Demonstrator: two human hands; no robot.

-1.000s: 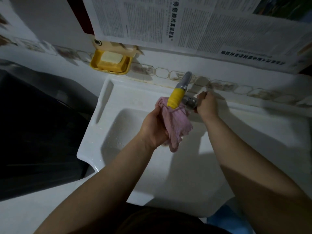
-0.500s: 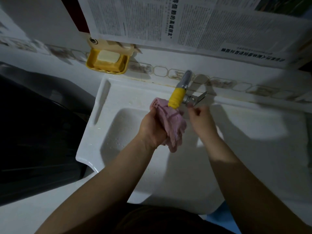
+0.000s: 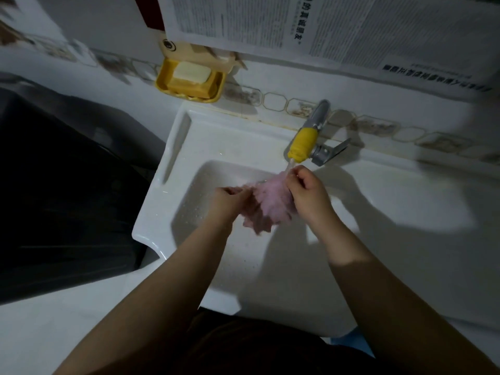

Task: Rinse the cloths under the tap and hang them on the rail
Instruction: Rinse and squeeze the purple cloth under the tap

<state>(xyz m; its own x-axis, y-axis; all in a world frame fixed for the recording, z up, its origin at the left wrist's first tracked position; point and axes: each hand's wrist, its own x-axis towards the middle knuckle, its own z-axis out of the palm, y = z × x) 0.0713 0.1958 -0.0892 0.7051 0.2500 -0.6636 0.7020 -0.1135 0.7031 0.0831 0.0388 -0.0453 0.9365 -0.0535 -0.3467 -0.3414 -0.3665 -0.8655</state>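
Note:
A pink cloth [image 3: 273,204] is bunched between my two hands over the white sink [image 3: 173,190]. My left hand [image 3: 230,201] grips its left side and my right hand [image 3: 308,193] pinches its upper right edge. Water runs from the yellow-tipped tap [image 3: 303,143] onto the top of the cloth. The tap's metal lever [image 3: 331,152] sticks out to the right, free of my hands. No rail is in view.
A yellow soap dish [image 3: 189,82] with a pale soap bar hangs on the wall above the sink's left corner. Newspaper sheets [image 3: 324,28] cover the wall above. A dark appliance [image 3: 54,185] stands left of the sink.
My right hand left the tap lever and came down onto the cloth. Water now flows from the tap, and both hands hold the cloth lower in the basin.

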